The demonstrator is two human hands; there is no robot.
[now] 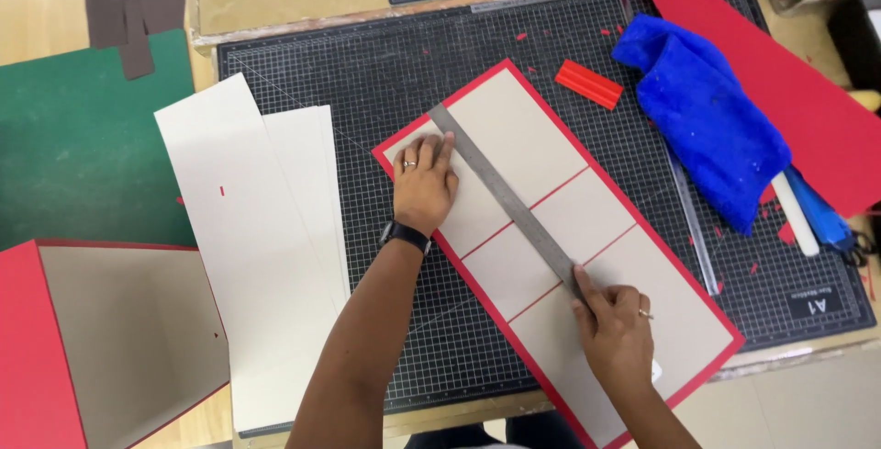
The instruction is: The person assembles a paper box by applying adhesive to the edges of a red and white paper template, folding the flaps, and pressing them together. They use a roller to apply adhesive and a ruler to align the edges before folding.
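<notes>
I'm looking down at the black cutting mat [367,82] that covers most of the tabletop, and lying on a slant across its middle is the red sheet with grey board panels [551,247] glued on it, running from mid-mat toward the near right edge. A steel ruler [507,199] lies on a slant over those panels. My left hand [424,178] is spread flat, palm down, pressing the far panel with its fingertips against the ruler's far end. My right hand [613,325] rests on the near panel, fingers extended onto the ruler's near end, holding it down. Left of the sheet, loose grey board strips [257,247] overlap the mat's left edge. A blue cloth [711,123] sits bunched toward the far right corner, with a small red offcut [588,84] just beside it.
</notes>
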